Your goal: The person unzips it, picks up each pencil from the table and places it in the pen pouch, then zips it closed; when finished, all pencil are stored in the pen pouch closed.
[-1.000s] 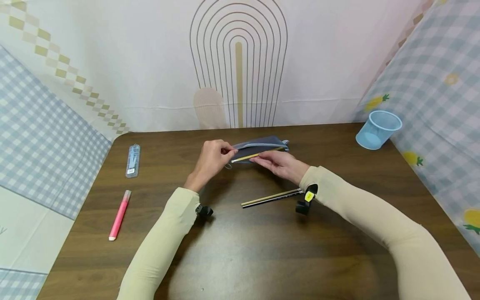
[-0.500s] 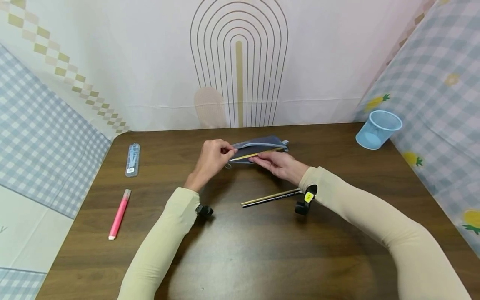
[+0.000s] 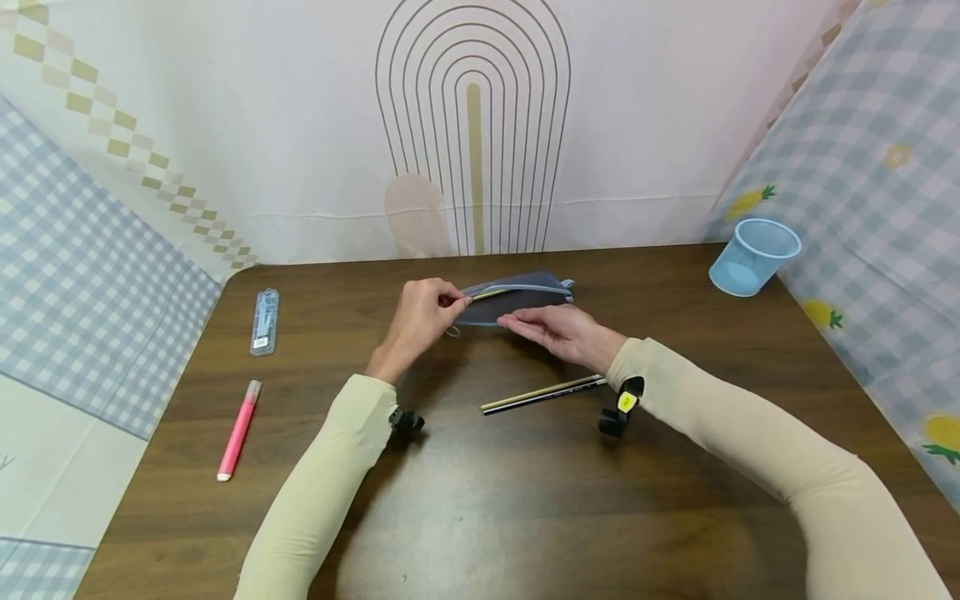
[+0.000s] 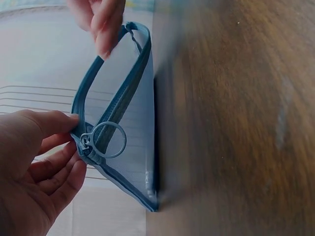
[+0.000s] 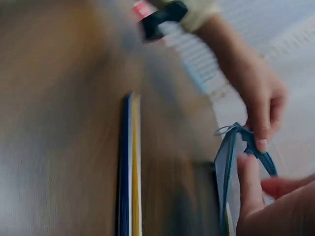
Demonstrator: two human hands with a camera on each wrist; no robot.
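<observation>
A blue zip pencil pouch (image 3: 528, 301) lies at the back of the table, its zip parted. My left hand (image 3: 422, 315) pinches the pouch's edge beside the zip end, where a round ring pull (image 4: 109, 139) hangs in the left wrist view. Part of a yellow pencil (image 3: 490, 294) shows within the pouch near the left fingertips; the rest is hidden. My right hand (image 3: 561, 330) is at the pouch's front edge, fingers extended and holding nothing. Nearer me, a gold pencil (image 3: 536, 393) and a black pencil (image 3: 542, 397) lie side by side.
At the left lie a pink marker (image 3: 239, 432) and a slim clear-blue case (image 3: 264, 322). A light blue mesh cup (image 3: 752, 260) stands at the back right corner. Cloth hangings (image 3: 322, 150) close off the back and sides of the table.
The yellow pencil has left the right hand's fingers and is now inside the pouch. The left hand keeps its pinch on the edge; the right hand stays near the opening.
</observation>
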